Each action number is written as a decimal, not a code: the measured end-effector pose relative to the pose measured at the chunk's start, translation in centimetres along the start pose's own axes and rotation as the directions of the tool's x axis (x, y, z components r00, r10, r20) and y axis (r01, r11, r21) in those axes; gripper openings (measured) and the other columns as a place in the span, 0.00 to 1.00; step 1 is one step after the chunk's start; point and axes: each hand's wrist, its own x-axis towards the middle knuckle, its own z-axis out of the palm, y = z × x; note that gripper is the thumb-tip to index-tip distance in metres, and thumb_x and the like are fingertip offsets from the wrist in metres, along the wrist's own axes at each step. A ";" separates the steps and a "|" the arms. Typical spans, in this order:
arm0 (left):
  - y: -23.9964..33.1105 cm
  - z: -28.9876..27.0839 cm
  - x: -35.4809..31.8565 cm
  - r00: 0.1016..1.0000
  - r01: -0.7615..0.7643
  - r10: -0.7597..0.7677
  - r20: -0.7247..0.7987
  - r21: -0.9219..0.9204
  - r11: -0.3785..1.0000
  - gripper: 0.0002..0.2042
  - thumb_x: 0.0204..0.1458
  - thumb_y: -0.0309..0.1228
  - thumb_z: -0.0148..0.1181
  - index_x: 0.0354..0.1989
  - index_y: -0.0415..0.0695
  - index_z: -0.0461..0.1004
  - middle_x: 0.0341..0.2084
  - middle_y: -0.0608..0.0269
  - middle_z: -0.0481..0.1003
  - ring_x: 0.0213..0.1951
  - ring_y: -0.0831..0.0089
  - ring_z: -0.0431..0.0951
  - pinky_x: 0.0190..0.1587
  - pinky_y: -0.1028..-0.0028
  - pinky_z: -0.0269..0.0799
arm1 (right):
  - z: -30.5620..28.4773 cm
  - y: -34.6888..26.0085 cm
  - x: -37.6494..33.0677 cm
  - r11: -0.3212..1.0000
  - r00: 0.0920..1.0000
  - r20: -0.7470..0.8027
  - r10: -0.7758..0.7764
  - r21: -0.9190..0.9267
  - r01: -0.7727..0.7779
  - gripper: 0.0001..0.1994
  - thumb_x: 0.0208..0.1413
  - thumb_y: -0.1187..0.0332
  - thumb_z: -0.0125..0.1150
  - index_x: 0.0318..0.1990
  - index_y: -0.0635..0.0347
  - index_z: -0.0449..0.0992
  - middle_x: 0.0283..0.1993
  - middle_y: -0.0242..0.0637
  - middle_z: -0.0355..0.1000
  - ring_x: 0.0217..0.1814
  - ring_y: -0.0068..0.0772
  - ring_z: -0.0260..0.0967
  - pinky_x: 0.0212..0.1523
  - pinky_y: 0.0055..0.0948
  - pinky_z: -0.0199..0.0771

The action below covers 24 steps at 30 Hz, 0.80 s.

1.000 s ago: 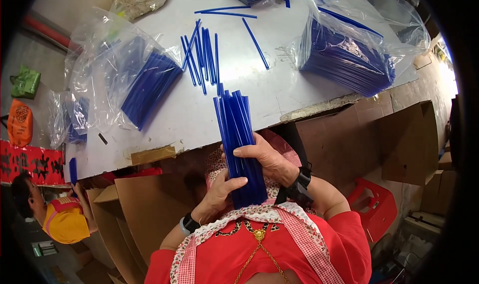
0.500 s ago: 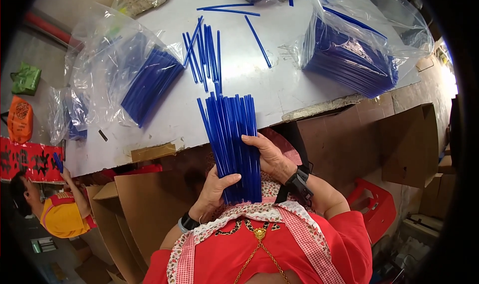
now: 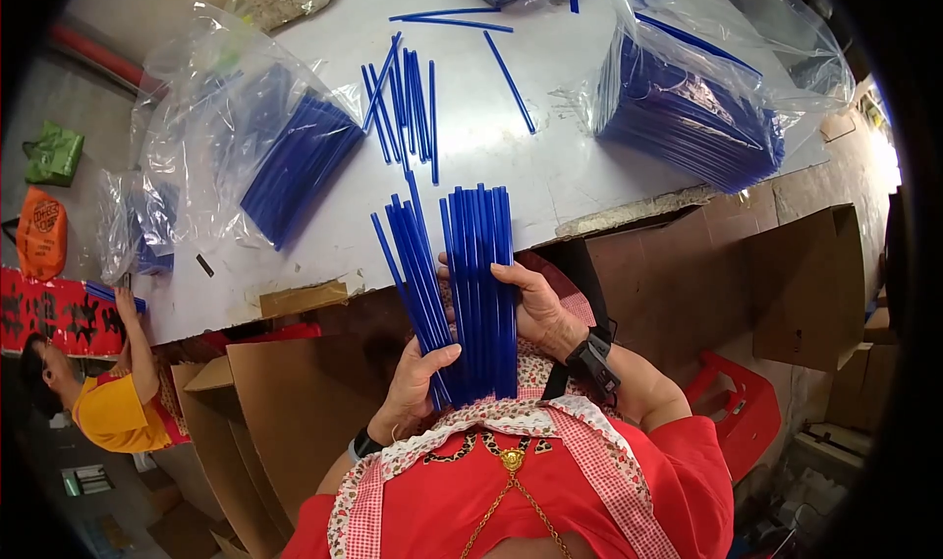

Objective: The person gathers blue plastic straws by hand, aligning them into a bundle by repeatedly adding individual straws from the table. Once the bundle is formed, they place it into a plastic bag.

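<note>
1. Two bunches of thin blue tubes are held above the apron (image 3: 530,370): the left bunch (image 3: 413,284) fanned, the right bunch (image 3: 478,294) straighter
2. The left hand (image 3: 415,382) presses its thumb on its bunch; the right hand (image 3: 538,313) lays its thumb across the other; fingers behind are mostly hidden, so I cannot tell how tightly they grip
3. A slack left thumb could let the splayed outer tube slip away
4. Tilting the bunches together could cross their uneven ends
5. Loose tubes (image 3: 417,107) lie on the table (image 3: 550,166) just ahead, where a forward reach might scatter them
6. A clear bag (image 3: 196,137) and a bagged stack (image 3: 688,117) flank them; a cardboard box (image 3: 305,402) stands near the left forearm
</note>
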 end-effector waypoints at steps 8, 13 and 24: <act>0.0 -0.8 -0.5 0.994 0.027 -0.025 0.107 -0.018 0.999 0.20 0.52 0.23 0.54 0.55 0.38 0.65 0.44 0.56 0.75 0.44 0.69 0.77 0.47 0.70 0.76 | -0.2 0.0 -0.2 0.998 1.000 0.000 -0.005 0.056 0.005 0.31 0.53 0.64 0.60 0.63 0.66 0.60 0.63 0.47 0.63 0.63 0.39 0.63 0.58 0.40 0.71; -0.1 0.2 -0.6 0.996 0.032 -0.038 0.083 0.077 0.997 0.23 0.49 0.24 0.59 0.55 0.37 0.65 0.45 0.56 0.74 0.46 0.65 0.77 0.49 0.66 0.75 | 1.0 1.0 -0.4 0.974 0.981 -0.131 -0.142 -0.194 0.115 0.28 0.57 0.63 0.57 0.63 0.64 0.60 0.59 0.44 0.67 0.59 0.34 0.66 0.56 0.35 0.71; 1.2 3.0 2.0 0.996 0.005 -0.024 0.092 0.202 0.979 0.25 0.42 0.24 0.69 0.51 0.41 0.67 0.37 0.64 0.74 0.38 0.73 0.76 0.43 0.75 0.73 | 2.4 0.7 0.8 0.342 0.799 0.103 -0.592 -0.866 0.366 0.31 0.61 0.60 0.54 0.66 0.65 0.51 0.59 0.47 0.62 0.59 0.32 0.62 0.58 0.33 0.65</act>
